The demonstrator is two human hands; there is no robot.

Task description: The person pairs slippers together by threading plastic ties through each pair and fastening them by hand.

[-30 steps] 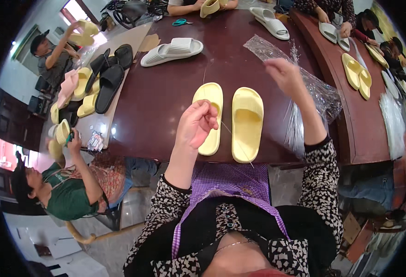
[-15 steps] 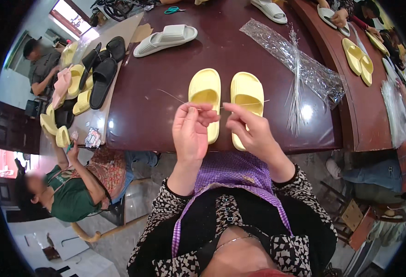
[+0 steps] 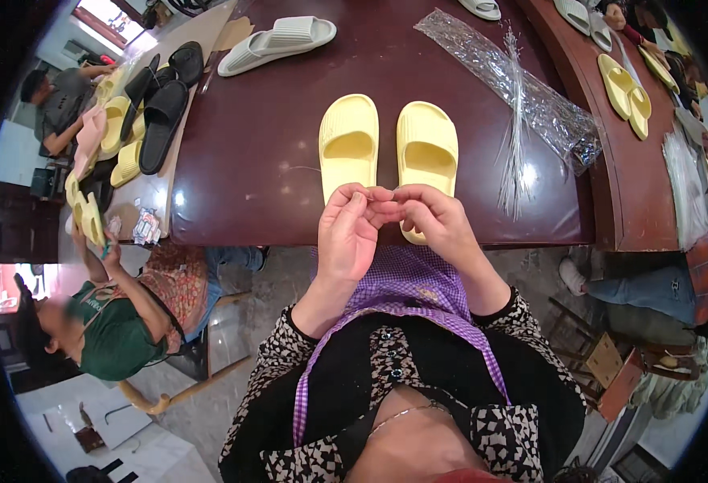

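Observation:
My left hand [image 3: 349, 229] is closed, its thumb and fingertips pinching a thin white strand [image 3: 306, 168], whose loose end sticks out faintly to the left. Fingertips of my right hand [image 3: 438, 221] meet those of the left and are also pinched together; the piece of strand between them is mostly hidden. Both hands hover over the heel ends of two yellow slide sandals. The left yellow slide [image 3: 349, 133] and the right yellow slide [image 3: 427, 137] lie side by side, toes pointing away from me.
A bundle of thin white strands [image 3: 517, 137] lies on a see-through plastic bag [image 3: 483, 60]. Grey slides [image 3: 277, 47] rest at the far left. Black slides [image 3: 163, 121] and other slides crowd the left side table. A person in green [image 3: 121, 338] sits at left; yellow slides [image 3: 623, 92] lie at right.
My hands have come together from apart, the right moving left to meet the left one. The strand's long ends now show much less. The view has shifted slightly.

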